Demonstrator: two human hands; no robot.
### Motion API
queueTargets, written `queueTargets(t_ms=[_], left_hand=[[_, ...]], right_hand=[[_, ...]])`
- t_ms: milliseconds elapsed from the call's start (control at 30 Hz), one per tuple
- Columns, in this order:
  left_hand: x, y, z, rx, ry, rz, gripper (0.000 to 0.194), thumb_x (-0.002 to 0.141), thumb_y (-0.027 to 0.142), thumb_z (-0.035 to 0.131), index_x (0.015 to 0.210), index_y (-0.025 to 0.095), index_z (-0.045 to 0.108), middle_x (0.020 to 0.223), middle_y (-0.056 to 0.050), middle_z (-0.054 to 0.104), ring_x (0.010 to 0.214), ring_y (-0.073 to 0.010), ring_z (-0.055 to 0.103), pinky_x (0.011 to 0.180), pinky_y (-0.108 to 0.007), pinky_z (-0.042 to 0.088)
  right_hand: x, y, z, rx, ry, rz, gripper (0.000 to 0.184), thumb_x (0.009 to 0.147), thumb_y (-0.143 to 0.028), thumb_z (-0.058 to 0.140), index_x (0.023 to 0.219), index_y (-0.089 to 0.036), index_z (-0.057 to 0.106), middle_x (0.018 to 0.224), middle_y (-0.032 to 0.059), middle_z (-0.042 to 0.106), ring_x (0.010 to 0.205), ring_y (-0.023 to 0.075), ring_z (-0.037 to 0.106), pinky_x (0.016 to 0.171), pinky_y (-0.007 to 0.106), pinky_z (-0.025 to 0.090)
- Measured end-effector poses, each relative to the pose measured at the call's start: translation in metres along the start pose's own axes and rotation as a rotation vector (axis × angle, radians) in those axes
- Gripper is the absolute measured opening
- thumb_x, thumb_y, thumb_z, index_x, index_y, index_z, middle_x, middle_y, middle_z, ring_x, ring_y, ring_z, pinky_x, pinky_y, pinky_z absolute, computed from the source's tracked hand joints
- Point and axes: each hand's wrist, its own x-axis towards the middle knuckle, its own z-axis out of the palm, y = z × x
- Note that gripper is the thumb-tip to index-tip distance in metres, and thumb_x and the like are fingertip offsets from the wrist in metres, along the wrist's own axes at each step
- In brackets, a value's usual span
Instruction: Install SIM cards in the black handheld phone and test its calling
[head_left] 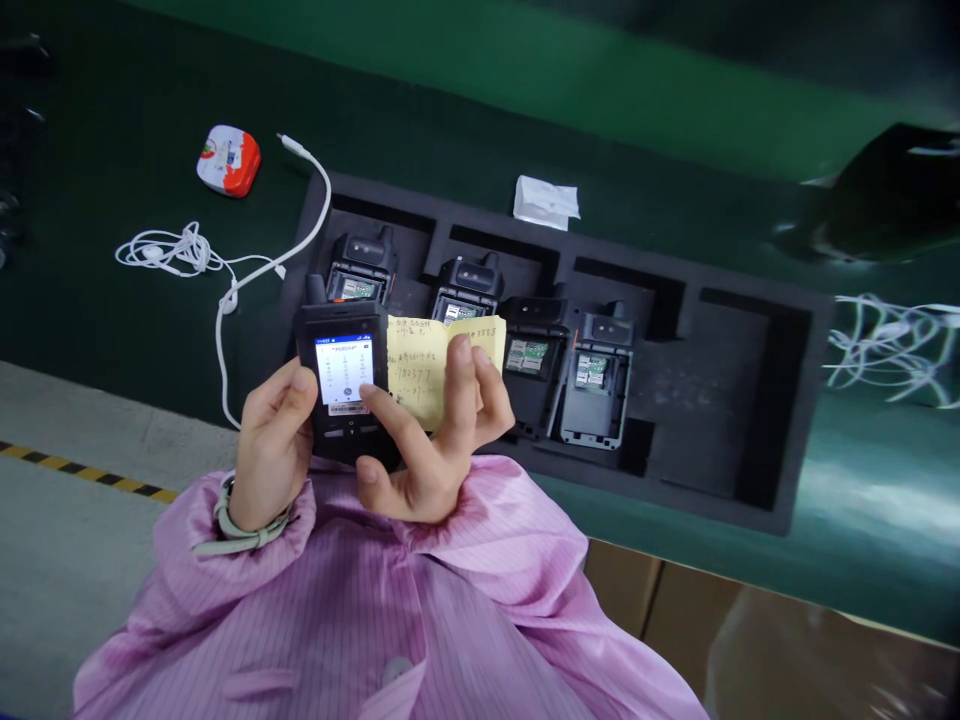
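My left hand (271,445), with a pale green watch strap at its wrist, is closed around the left side of a black rugged handset with a stubby antenna (343,360). Its lit screen shows a dial pad. The index fingertip of my right hand (427,465) is at the lower part of that screen. Folded yellow note paper (417,375) with handwriting is tucked among my right hand's other fingers, which partly cover it. Behind the paper, several similar handsets, among them one opened handset (598,385), lie in a black foam tray (780,440) with circuit boards showing.
A white cable (319,215) curves past the tray's left end. White earphones (176,250) and a red-and-white box (229,162) lie farther left. Behind the tray is a white packet (546,202). More white cables (892,350) lie on the green table (862,480) at right.
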Motion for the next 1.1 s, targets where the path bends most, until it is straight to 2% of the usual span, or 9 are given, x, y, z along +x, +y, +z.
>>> queueTargets(t_ms=[100, 167, 233, 333, 467, 600, 733, 833, 1100], left_hand=[[-0.0006, 0.0005, 0.0000, 0.016, -0.004, -0.018, 0.028, 0.091, 0.042, 0.075, 0.074, 0.020, 0.071, 0.067, -0.001, 0.068, 0.078, -0.0202, 0.072, 0.077, -0.031, 0.060], [-0.0014, 0.0010, 0.0000, 0.038, 0.001, -0.031, 0.027, 0.093, 0.042, 0.073, 0.076, 0.021, 0.072, 0.067, 0.000, 0.068, 0.079, -0.0205, 0.072, 0.079, -0.032, 0.060], [-0.0022, 0.0016, 0.0001, 0.050, 0.017, -0.038, 0.030, 0.092, 0.042, 0.073, 0.069, 0.023, 0.068, 0.065, 0.000, 0.066, 0.080, -0.0208, 0.072, 0.080, -0.033, 0.060], [-0.0034, 0.0020, -0.0002, 0.053, 0.034, -0.032, 0.031, 0.091, 0.042, 0.074, 0.068, 0.024, 0.067, 0.069, 0.000, 0.068, 0.083, -0.0221, 0.073, 0.079, -0.034, 0.061], [-0.0043, 0.0024, -0.0015, 0.101, 0.036, -0.086, 0.027, 0.090, 0.049, 0.074, 0.074, 0.028, 0.071, 0.080, -0.003, 0.075, 0.089, -0.0264, 0.074, 0.074, -0.038, 0.063], [-0.0028, 0.0022, -0.0016, 0.094, 0.038, -0.082, 0.028, 0.087, 0.051, 0.076, 0.073, 0.027, 0.071, 0.077, -0.003, 0.074, 0.087, -0.0262, 0.074, 0.071, -0.037, 0.062], [-0.0006, 0.0010, -0.0008, 0.027, 0.020, -0.040, 0.031, 0.087, 0.045, 0.078, 0.071, 0.021, 0.070, 0.069, -0.002, 0.070, 0.082, -0.0226, 0.073, 0.072, -0.032, 0.061], [0.0005, 0.0007, -0.0011, 0.027, 0.027, -0.043, 0.032, 0.086, 0.045, 0.079, 0.070, 0.020, 0.069, 0.068, -0.002, 0.068, 0.082, -0.0226, 0.073, 0.072, -0.032, 0.060], [0.0024, 0.0022, 0.0001, 0.052, 0.059, -0.045, 0.038, 0.079, 0.049, 0.085, 0.065, 0.019, 0.066, 0.063, 0.000, 0.061, 0.076, -0.0208, 0.069, 0.072, -0.031, 0.059]], right_hand=[[0.0023, -0.0017, 0.0001, 0.006, -0.014, -0.011, 0.048, 0.102, -0.051, 0.034, 0.109, -0.023, 0.073, 0.160, 0.0068, 0.043, 0.148, 0.0348, 0.036, 0.114, 0.055, 0.041], [0.0029, -0.0030, 0.0004, 0.018, -0.031, -0.050, 0.053, 0.103, -0.054, 0.030, 0.111, -0.025, 0.073, 0.157, 0.0065, 0.046, 0.150, 0.0329, 0.032, 0.118, 0.053, 0.038], [0.0029, -0.0039, 0.0009, 0.010, -0.077, -0.089, 0.057, 0.102, -0.058, 0.027, 0.114, -0.026, 0.073, 0.149, 0.0077, 0.052, 0.153, 0.0325, 0.028, 0.121, 0.053, 0.034], [0.0024, -0.0038, 0.0010, 0.023, -0.067, -0.092, 0.057, 0.101, -0.058, 0.027, 0.115, -0.027, 0.073, 0.139, 0.0094, 0.057, 0.151, 0.0330, 0.031, 0.120, 0.055, 0.037], [0.0022, -0.0025, 0.0000, 0.067, 0.010, -0.050, 0.053, 0.101, -0.055, 0.030, 0.110, -0.025, 0.073, 0.151, 0.0073, 0.049, 0.146, 0.0324, 0.038, 0.114, 0.052, 0.044], [0.0041, -0.0013, -0.0009, 0.039, 0.015, -0.029, 0.053, 0.103, -0.054, 0.029, 0.109, -0.023, 0.072, 0.159, 0.0055, 0.044, 0.147, 0.0308, 0.037, 0.115, 0.050, 0.040], [0.0083, -0.0007, -0.0009, -0.044, -0.080, 0.006, 0.057, 0.104, -0.054, 0.024, 0.123, -0.021, 0.067, 0.164, 0.0102, 0.036, 0.149, 0.0303, 0.035, 0.118, 0.050, 0.034], [0.0101, -0.0010, -0.0004, -0.090, -0.162, 0.030, 0.062, 0.104, -0.056, 0.021, 0.132, -0.021, 0.064, 0.164, 0.0147, 0.035, 0.151, 0.0337, 0.033, 0.119, 0.054, 0.031], [0.0075, 0.0012, 0.0002, -0.096, -0.174, 0.016, 0.061, 0.101, -0.054, 0.028, 0.140, -0.021, 0.060, 0.170, 0.0141, 0.026, 0.152, 0.0378, 0.030, 0.118, 0.057, 0.031]])
